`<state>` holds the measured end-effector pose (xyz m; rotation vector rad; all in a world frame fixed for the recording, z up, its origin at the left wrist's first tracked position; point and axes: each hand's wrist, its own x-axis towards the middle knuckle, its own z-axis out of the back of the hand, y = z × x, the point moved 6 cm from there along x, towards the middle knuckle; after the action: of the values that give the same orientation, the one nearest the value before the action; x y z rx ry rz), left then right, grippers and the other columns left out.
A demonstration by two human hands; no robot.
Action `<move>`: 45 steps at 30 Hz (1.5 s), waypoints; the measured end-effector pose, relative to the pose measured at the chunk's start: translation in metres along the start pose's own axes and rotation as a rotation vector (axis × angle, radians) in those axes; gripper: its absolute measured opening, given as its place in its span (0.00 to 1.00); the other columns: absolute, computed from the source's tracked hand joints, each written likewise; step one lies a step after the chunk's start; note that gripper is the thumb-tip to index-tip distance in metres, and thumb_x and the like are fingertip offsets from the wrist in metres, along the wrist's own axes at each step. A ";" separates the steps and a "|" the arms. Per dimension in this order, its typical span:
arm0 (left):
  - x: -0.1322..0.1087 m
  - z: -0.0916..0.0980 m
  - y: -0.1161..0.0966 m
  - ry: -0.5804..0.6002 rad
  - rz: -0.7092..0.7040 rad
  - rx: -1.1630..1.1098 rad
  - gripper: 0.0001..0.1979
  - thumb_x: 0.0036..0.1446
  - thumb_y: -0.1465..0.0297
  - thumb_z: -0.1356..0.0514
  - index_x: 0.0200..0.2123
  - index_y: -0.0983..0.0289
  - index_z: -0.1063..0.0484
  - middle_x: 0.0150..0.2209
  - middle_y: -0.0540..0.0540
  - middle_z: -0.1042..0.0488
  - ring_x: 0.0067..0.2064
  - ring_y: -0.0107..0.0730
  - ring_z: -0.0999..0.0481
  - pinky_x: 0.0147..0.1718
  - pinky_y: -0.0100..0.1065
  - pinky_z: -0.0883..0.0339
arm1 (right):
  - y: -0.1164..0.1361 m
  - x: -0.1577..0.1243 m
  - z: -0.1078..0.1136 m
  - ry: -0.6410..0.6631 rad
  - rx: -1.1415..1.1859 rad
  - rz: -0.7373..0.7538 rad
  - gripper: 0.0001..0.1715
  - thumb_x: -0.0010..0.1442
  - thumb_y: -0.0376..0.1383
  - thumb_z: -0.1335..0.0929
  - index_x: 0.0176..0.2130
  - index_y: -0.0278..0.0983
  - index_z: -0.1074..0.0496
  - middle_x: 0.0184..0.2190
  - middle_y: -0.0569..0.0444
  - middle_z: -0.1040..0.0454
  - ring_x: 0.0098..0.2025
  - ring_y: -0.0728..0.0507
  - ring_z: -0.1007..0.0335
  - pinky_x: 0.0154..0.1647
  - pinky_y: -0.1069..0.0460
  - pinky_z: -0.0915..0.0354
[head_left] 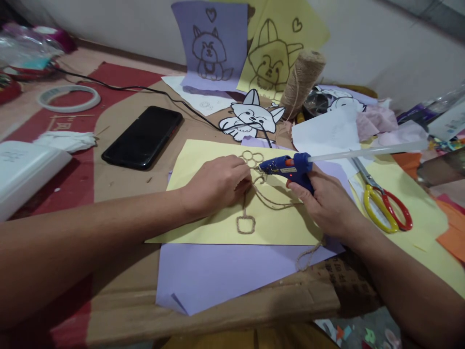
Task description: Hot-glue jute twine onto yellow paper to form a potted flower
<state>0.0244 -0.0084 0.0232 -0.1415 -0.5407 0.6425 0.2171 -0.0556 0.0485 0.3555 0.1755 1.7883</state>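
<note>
A pale yellow sheet (203, 213) lies on a purple sheet (225, 276) in the middle of the table. Jute twine (246, 224) is laid on it in loops and a small square. My left hand (218, 186) rests on the yellow sheet with its fingers curled, pinching the twine near the loops. My right hand (327, 203) grips a blue glue gun (290, 167) whose nozzle points left at the twine, close to my left fingertips. A long clear glue stick (366, 151) sticks out of the gun's back.
A black phone (143, 136) lies at the left, its cable running across the table. Yellow and red scissors (385, 206) lie at the right. A twine spool (301, 80), animal drawings, a tape ring (69, 98), a white box (25, 169) and paper scraps surround the work.
</note>
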 end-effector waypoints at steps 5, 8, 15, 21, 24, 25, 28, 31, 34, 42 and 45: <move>0.000 0.001 -0.001 0.017 -0.007 -0.010 0.10 0.63 0.75 0.45 0.33 0.66 0.24 0.34 0.58 0.22 0.39 0.36 0.24 0.34 0.33 0.33 | 0.002 0.000 -0.002 0.004 -0.022 -0.007 0.23 0.70 0.47 0.40 0.54 0.37 0.30 0.49 0.39 0.21 0.49 0.29 0.23 0.46 0.37 0.29; 0.000 0.001 -0.001 0.015 -0.007 -0.012 0.10 0.63 0.75 0.45 0.34 0.66 0.24 0.35 0.58 0.22 0.39 0.35 0.24 0.34 0.32 0.33 | 0.005 0.000 0.000 0.001 -0.016 0.019 0.21 0.70 0.46 0.40 0.54 0.38 0.30 0.50 0.41 0.21 0.49 0.31 0.23 0.46 0.38 0.28; 0.001 0.001 -0.002 0.020 0.002 -0.015 0.09 0.62 0.75 0.44 0.32 0.66 0.24 0.34 0.57 0.22 0.38 0.36 0.24 0.34 0.33 0.33 | 0.003 -0.001 0.008 -0.044 -0.023 0.001 0.20 0.68 0.44 0.38 0.53 0.37 0.29 0.48 0.42 0.20 0.47 0.31 0.23 0.45 0.40 0.28; 0.000 0.000 0.000 0.019 0.012 -0.009 0.08 0.62 0.75 0.44 0.33 0.66 0.24 0.35 0.57 0.22 0.39 0.36 0.24 0.34 0.32 0.33 | 0.004 0.000 0.002 -0.026 -0.013 0.026 0.22 0.69 0.45 0.39 0.54 0.35 0.29 0.51 0.40 0.21 0.51 0.30 0.24 0.49 0.38 0.29; 0.000 0.000 0.000 0.010 0.005 -0.008 0.09 0.62 0.75 0.44 0.33 0.66 0.23 0.35 0.57 0.22 0.39 0.36 0.24 0.34 0.33 0.33 | 0.005 -0.001 0.000 -0.022 -0.014 0.029 0.21 0.70 0.45 0.39 0.54 0.37 0.29 0.51 0.41 0.21 0.50 0.30 0.24 0.48 0.38 0.29; 0.000 0.000 0.000 0.010 0.003 -0.008 0.09 0.62 0.75 0.44 0.33 0.66 0.23 0.35 0.57 0.22 0.39 0.36 0.24 0.34 0.33 0.33 | 0.005 -0.001 0.000 -0.021 -0.013 0.027 0.20 0.70 0.45 0.39 0.53 0.37 0.29 0.50 0.41 0.20 0.50 0.31 0.23 0.48 0.39 0.28; 0.000 0.000 -0.001 0.016 0.002 -0.010 0.10 0.63 0.75 0.44 0.33 0.66 0.23 0.34 0.58 0.22 0.38 0.36 0.24 0.34 0.33 0.34 | 0.004 -0.001 0.002 -0.034 -0.010 0.028 0.20 0.69 0.45 0.38 0.52 0.38 0.28 0.49 0.41 0.20 0.49 0.31 0.23 0.47 0.39 0.28; 0.000 0.001 -0.001 0.017 -0.002 -0.017 0.10 0.63 0.75 0.45 0.32 0.66 0.24 0.34 0.58 0.23 0.38 0.36 0.25 0.34 0.32 0.34 | 0.003 -0.001 0.005 -0.061 -0.017 0.016 0.19 0.69 0.44 0.38 0.51 0.37 0.28 0.48 0.42 0.20 0.48 0.31 0.23 0.46 0.39 0.28; 0.000 0.001 -0.001 0.017 -0.003 -0.010 0.10 0.63 0.75 0.45 0.32 0.66 0.24 0.34 0.57 0.23 0.38 0.36 0.25 0.33 0.32 0.34 | 0.003 -0.001 0.004 -0.050 -0.016 0.018 0.19 0.69 0.44 0.38 0.52 0.38 0.28 0.48 0.43 0.20 0.48 0.31 0.23 0.46 0.39 0.28; 0.000 0.001 -0.001 0.022 -0.007 -0.018 0.10 0.63 0.75 0.44 0.33 0.66 0.24 0.34 0.58 0.22 0.38 0.36 0.25 0.33 0.33 0.34 | 0.005 -0.001 -0.001 -0.015 -0.012 0.013 0.21 0.70 0.46 0.39 0.54 0.38 0.29 0.49 0.42 0.20 0.49 0.31 0.23 0.46 0.40 0.29; 0.000 0.001 -0.001 0.026 -0.011 -0.027 0.10 0.63 0.75 0.45 0.33 0.66 0.23 0.34 0.59 0.22 0.38 0.37 0.25 0.34 0.33 0.33 | 0.005 -0.001 0.003 -0.041 -0.013 0.013 0.21 0.70 0.45 0.39 0.54 0.37 0.29 0.50 0.42 0.20 0.50 0.31 0.24 0.47 0.40 0.29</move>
<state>0.0244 -0.0088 0.0244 -0.1724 -0.5248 0.6225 0.2140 -0.0583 0.0522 0.3843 0.1332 1.7930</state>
